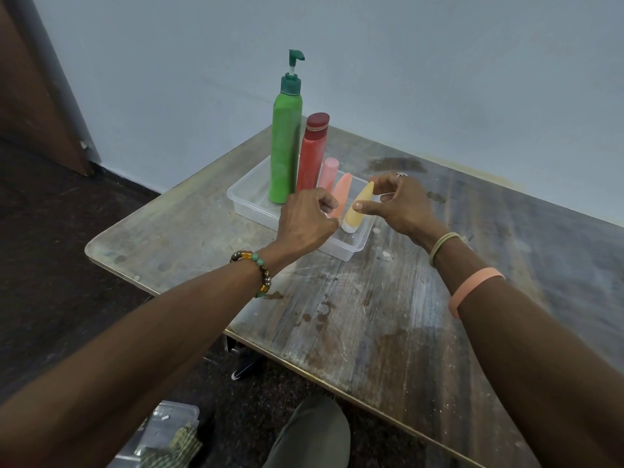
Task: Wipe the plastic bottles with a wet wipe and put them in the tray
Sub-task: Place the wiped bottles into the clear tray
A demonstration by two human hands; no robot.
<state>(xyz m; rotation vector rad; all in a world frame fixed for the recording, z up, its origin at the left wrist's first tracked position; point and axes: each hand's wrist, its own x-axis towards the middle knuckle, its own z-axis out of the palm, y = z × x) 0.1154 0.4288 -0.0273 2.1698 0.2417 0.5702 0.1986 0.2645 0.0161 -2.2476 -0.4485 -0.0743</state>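
Note:
A clear plastic tray (pixel 250 211) sits at the table's far left part. Upright in it stand a tall green pump bottle (pixel 287 146), a red bottle (pixel 312 157) and a small pink bottle (pixel 329 173). An orange tube (pixel 341 194) and a yellow bottle (pixel 353 219) lean in the tray's right end. My right hand (pixel 401 204) pinches the yellow bottle, thumb on its side and index finger at its tip. My left hand (pixel 307 221) hovers over the tray's front rim with fingers curled, right beside the orange tube; nothing shows in it. No wipe is visible.
The worn wooden table (pixel 371 315) has its near edge running diagonally from left to lower right. A pale wall stands just behind the tray. On the dark floor below lie a shoe (pixel 241 369) and a clear container with cloth (pixel 169 437). My knee (pixel 310 434) is under the table edge.

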